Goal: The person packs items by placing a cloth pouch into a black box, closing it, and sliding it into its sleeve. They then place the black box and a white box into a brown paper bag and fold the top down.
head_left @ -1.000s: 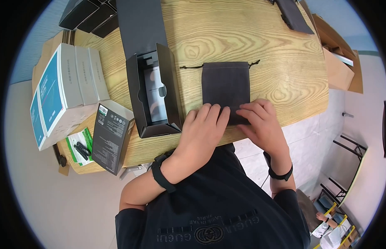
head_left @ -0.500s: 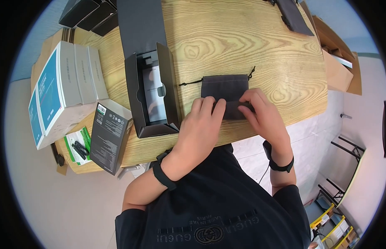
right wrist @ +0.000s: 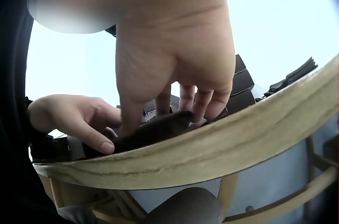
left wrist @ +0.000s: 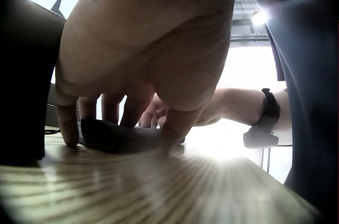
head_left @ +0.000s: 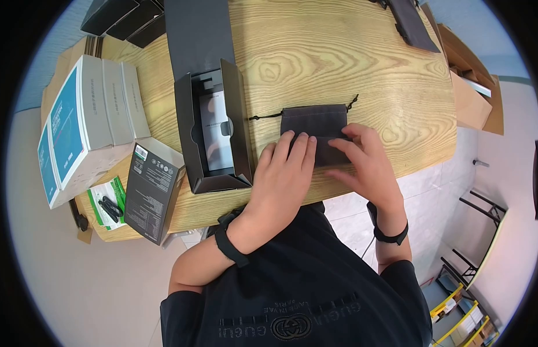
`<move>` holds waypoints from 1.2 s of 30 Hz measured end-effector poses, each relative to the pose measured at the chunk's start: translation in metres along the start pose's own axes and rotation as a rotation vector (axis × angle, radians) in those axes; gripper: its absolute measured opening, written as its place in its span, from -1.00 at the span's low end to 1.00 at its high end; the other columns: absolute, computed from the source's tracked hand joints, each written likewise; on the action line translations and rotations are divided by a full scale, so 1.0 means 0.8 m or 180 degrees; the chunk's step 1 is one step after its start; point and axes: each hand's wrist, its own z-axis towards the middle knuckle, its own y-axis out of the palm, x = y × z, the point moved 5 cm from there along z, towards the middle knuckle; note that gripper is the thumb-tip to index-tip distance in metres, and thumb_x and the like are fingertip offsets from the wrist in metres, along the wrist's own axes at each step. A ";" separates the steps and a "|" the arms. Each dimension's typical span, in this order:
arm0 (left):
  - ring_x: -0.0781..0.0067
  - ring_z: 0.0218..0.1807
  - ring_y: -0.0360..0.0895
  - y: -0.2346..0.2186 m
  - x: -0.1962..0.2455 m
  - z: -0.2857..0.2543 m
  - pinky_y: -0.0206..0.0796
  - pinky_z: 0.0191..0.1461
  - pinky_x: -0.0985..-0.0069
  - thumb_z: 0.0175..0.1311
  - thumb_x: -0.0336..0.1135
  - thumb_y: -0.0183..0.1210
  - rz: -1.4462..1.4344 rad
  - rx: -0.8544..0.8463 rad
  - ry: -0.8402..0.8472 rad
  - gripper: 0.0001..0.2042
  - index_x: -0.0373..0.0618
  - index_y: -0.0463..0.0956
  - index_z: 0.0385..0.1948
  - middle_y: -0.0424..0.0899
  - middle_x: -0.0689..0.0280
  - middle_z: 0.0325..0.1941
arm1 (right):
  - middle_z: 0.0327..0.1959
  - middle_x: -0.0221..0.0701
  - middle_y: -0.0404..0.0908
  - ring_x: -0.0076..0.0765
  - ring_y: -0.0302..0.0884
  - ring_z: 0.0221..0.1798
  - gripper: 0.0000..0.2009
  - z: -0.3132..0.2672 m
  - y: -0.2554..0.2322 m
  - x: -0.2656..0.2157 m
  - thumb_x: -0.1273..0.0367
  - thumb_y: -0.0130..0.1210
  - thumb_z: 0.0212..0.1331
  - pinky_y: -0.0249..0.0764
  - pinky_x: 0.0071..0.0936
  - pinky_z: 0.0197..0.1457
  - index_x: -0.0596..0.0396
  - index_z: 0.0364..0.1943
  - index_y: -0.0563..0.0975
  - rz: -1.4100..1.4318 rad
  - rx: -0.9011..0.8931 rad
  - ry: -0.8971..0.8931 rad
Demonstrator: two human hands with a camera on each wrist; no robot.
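A dark grey drawstring pouch [head_left: 309,120] lies folded on the wooden table, its lower part turned up and its black cords at the far edge. My left hand [head_left: 283,179] rests its fingertips on the pouch's left part, along the fold's edge. On the right part lie the fingertips of my right hand [head_left: 370,168], with the thumb held apart near the close edge. The left wrist view shows the pouch [left wrist: 124,138] under the left hand [left wrist: 143,49]. In the right wrist view, the right hand [right wrist: 175,54] arches over the pouch [right wrist: 156,131].
Left of the pouch, a black box [head_left: 243,133] stands with its lid raised and a pale item inside. Farther left are a closed dark box [head_left: 153,191], white-and-blue boxes [head_left: 95,110] and a green-and-white packet [head_left: 107,202]. Another dark pouch [head_left: 412,26] lies at the far right.
The pouch's lower part has been folded up over itself, and its top edge now lies closer to me. Since the middle frame, my right thumb has moved away from the fingers.
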 end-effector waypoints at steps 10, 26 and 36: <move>-0.02 0.34 0.47 -0.008 -0.002 -0.001 0.48 0.29 0.21 0.18 -0.56 0.16 -0.0509 0.0035 -0.0115 -0.51 -0.26 0.45 0.23 0.61 0.11 0.10 | -0.07 -0.26 0.69 -0.02 0.62 0.07 -0.68 0.009 -0.016 -0.002 0.46 0.31 0.12 0.49 -0.13 0.11 0.08 0.00 0.59 0.0242 -0.0238 -0.0421; -0.03 0.65 0.08 0.003 0.000 0.010 0.20 0.48 -0.13 0.30 -0.31 0.09 0.0623 -0.0215 -0.0185 -0.40 -0.27 0.35 0.42 0.23 0.00 0.59 | 0.30 -0.18 0.50 0.09 0.48 0.28 -0.68 0.048 0.007 -0.001 0.46 0.18 0.26 0.42 0.04 0.24 0.07 0.11 0.56 -0.1213 -0.0014 0.0246; -0.11 0.56 0.22 -0.093 0.013 -0.028 0.13 0.52 -0.07 0.14 -0.31 0.25 -0.0343 -0.0325 0.0187 -0.47 -0.21 0.53 0.23 0.47 0.02 0.39 | 0.52 -0.21 0.32 0.05 0.18 0.56 -0.17 0.037 0.019 -0.022 0.31 0.36 0.06 0.12 0.04 0.59 0.14 0.49 0.27 -0.0593 -0.0954 -0.0288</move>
